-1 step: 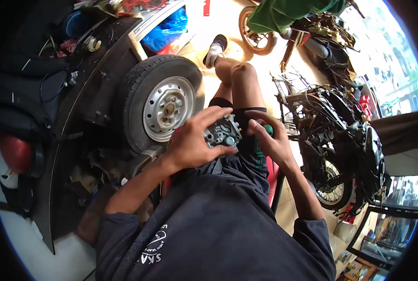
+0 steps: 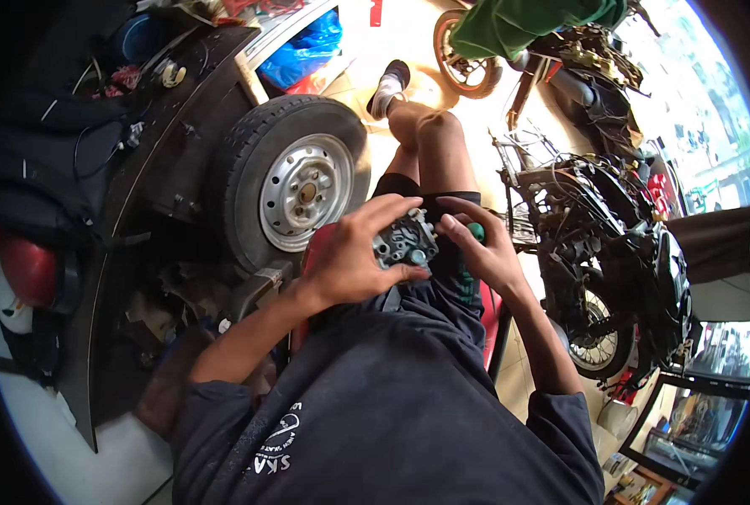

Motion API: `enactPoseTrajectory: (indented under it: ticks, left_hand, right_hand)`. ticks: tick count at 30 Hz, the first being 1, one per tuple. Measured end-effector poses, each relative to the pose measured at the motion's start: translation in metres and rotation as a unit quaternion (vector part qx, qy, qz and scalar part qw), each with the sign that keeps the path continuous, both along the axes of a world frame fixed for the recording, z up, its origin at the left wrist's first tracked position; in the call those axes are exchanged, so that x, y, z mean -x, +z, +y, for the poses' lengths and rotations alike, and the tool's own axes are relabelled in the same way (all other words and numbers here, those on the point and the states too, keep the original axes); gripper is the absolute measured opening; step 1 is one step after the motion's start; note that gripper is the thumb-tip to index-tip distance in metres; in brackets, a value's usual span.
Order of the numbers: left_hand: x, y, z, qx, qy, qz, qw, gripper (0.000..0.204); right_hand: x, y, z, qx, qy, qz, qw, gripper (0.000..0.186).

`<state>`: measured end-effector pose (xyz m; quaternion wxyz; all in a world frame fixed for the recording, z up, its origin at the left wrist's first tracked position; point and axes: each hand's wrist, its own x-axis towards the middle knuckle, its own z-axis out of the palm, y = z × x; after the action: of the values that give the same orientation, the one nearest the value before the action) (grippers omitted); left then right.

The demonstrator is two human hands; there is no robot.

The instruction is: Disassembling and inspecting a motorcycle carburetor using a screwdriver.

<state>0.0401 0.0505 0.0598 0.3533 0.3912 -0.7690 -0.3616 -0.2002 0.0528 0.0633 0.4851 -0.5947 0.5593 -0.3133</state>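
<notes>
My left hand is closed around a grey metal carburetor, its thumb along the near edge and its fingers over the far edge. The face with several ports and a round bluish-silver cap is turned up, above my lap. Close to its right side is my right hand, with thumb and index finger bent together. A green-handled screwdriver is held in it; only the rounded green handle shows, and the shaft is hidden by the fingers.
A car wheel leans against a dark workbench on the left. Partly stripped motorcycle parts stand to the right. Beyond my outstretched leg is a small orange-rimmed wheel; a blue plastic bag lies beneath the bench top.
The whole view has shifted very slightly. Both hands keep the same hold, and the carburetor stays between them.
</notes>
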Motion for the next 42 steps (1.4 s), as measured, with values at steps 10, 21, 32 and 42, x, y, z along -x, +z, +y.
enactPoseTrajectory:
  ticks: [10,21,32,42]
  left_hand:
    - [-0.014,-0.059,0.022,-0.016,0.084,-0.016,0.996,0.106]
    - [-0.050,-0.087,0.010,-0.348,-0.023,0.036,0.937,0.088]
    - [-0.039,-0.084,0.000,-0.200,0.153,-0.113,0.961,0.034]
    - [-0.044,-0.084,0.007,-0.142,0.129,-0.123,0.974,0.026]
  right_hand:
    - [-0.026,-0.061,-0.032,-0.145,0.234,-0.064,0.959,0.082]
    - [-0.043,-0.111,-0.044,-0.149,0.270,-0.029,0.951,0.092]
    - [-0.039,-0.117,-0.046,-0.194,0.266,-0.021,0.944,0.093]
    - [-0.039,-0.121,-0.042,-0.196,0.277,-0.011,0.941,0.093]
